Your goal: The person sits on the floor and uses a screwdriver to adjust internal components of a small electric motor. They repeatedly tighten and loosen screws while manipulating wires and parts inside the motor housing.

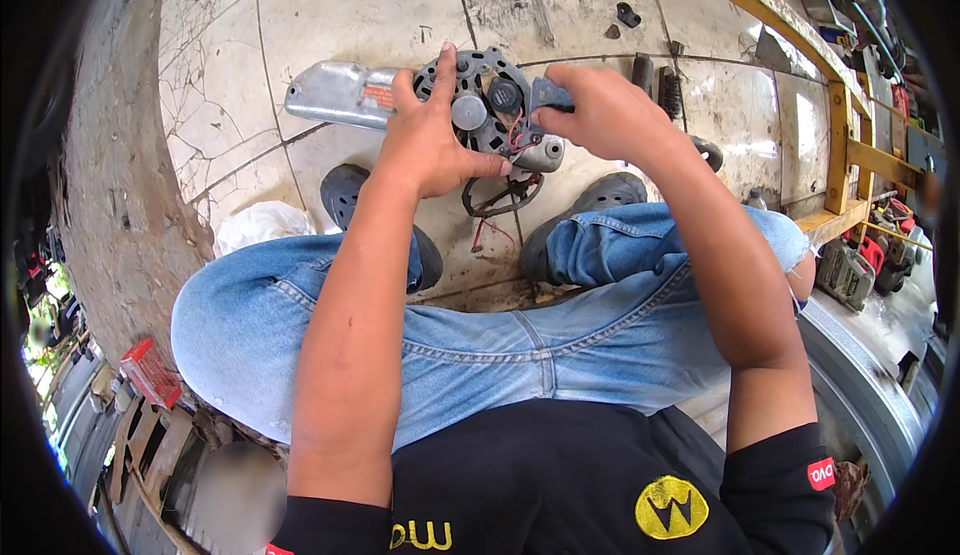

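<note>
Grey metal was observed in the slotted, round-hubbed assembly [468, 112], positioned on the white tiled floor [350, 0] just beyond the person's dark shoes [612, 191] and well in from the floor's left edge. The left hand [428, 150] was opened, its fingers and thumb spread across the assembly's left part. By the right hand [615, 110], a blue-grey flat piece [552, 93] was pinched at the assembly's right rim; whether contact was made could not be determined. A long silver guard [340, 95] was directed toward the floor's left edge. At the near side, a dark cable loop [524, 193] was noted. A bristled brush [670, 93] was located rightward, and a yellow frame [837, 135] was seen along the floor's right edge.
</note>
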Motion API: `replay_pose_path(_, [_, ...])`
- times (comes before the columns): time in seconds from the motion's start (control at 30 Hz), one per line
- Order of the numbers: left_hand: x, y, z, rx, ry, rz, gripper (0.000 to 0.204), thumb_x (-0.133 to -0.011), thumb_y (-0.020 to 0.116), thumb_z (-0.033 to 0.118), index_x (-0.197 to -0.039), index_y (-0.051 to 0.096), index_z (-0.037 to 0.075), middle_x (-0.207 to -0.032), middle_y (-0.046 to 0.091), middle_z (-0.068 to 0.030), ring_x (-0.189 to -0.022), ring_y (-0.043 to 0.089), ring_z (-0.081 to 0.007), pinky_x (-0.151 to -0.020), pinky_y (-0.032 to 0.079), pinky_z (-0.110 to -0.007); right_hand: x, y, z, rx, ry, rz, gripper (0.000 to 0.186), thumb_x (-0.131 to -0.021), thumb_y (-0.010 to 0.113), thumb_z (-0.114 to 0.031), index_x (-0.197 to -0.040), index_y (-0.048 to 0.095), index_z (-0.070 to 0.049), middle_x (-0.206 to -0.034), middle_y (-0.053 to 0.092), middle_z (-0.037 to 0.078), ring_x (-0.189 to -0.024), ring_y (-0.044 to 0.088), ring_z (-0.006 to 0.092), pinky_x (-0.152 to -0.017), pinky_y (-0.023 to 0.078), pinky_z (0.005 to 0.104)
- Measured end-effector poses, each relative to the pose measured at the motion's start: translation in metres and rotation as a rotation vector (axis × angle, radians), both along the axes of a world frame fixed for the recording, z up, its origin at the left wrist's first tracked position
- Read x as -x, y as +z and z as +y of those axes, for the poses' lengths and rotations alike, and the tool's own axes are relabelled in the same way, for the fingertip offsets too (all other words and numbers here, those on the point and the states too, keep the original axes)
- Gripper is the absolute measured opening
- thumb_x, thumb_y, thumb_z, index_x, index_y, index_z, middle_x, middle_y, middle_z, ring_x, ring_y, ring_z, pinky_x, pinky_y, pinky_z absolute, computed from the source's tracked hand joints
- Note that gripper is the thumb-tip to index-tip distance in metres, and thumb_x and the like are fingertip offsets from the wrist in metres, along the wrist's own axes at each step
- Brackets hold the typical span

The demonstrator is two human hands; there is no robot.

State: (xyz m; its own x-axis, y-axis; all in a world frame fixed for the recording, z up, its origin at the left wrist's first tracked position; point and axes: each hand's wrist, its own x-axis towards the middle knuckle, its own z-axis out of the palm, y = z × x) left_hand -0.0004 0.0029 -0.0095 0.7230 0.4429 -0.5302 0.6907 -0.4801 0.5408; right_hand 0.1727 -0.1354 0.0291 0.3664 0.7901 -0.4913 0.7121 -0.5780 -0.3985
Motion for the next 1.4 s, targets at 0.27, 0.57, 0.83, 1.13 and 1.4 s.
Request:
replay_pose_path(0.27, [0.000,0.003,-0.003,-0.010,0.018,0.000,0.155,-0.047,0.098,0.049,-0.163,0.001,0.019,-0.155,0.010,-0.0339,-0.144,0.030,-0.0491,-0.120,0.032,-0.043,0.001,0.009,0.003,0.047,-0.004,-0.026,0.044,-0.087,0.071,-0.034,-0.124,0.065,-0.010,-0.102,0.072,0.019,-0.101,0.068,0.0388,-0.086,0.053,0.0501])
replay_pose_path(0.57, [0.000,0.001,-0.002,-0.018,-0.001,0.000,0.154,-0.048,0.098,0.050,-0.163,0.000,0.019,-0.155,0.012,-0.0329,-0.143,0.033,-0.0490,-0.119,0.034,-0.043,0.000,-0.004,-0.002,-0.038,-0.002,-0.033,0.045,-0.086,0.072,-0.034,-0.122,0.066,-0.008,-0.104,0.072,0.020,-0.101,0.068,0.0396,-0.086,0.053,0.0500])
replay_pose_path(0.83, [-0.001,0.003,-0.003,-0.035,-0.015,0.018,0.155,-0.048,0.098,0.049,-0.163,-0.001,0.019,-0.154,0.013,-0.0328,-0.143,0.032,-0.0500,-0.119,0.033,-0.043,0.005,-0.007,-0.001,-0.071,0.007,-0.029,0.049,-0.086,0.072,-0.035,-0.123,0.065,-0.005,-0.104,0.072,0.021,-0.102,0.067,0.0400,-0.087,0.054,0.0489])
replay_pose_path(1.13, [0.001,-0.002,-0.005,-0.076,0.012,-0.026,0.151,-0.048,0.098,0.048,-0.163,0.003,0.021,-0.156,0.015,-0.0335,-0.135,0.042,-0.0501,-0.114,0.039,-0.044,-0.001,-0.002,0.000,-0.002,-0.032,-0.003,0.044,-0.086,0.072,-0.034,-0.120,0.066,-0.006,-0.100,0.072,0.022,-0.099,0.068,0.0405,-0.086,0.054,0.0489])
replay_pose_path(1.4, [0.005,-0.002,-0.007,-0.105,0.026,-0.033,0.150,-0.048,0.098,0.047,-0.163,0.005,0.022,-0.156,0.016,-0.0338,-0.131,0.049,-0.0500,-0.112,0.043,-0.045,0.002,0.000,0.001,-0.006,-0.024,-0.016,0.040,-0.085,0.072,-0.032,-0.115,0.066,-0.005,-0.098,0.072,0.023,-0.098,0.068,0.0408,-0.085,0.054,0.0501])
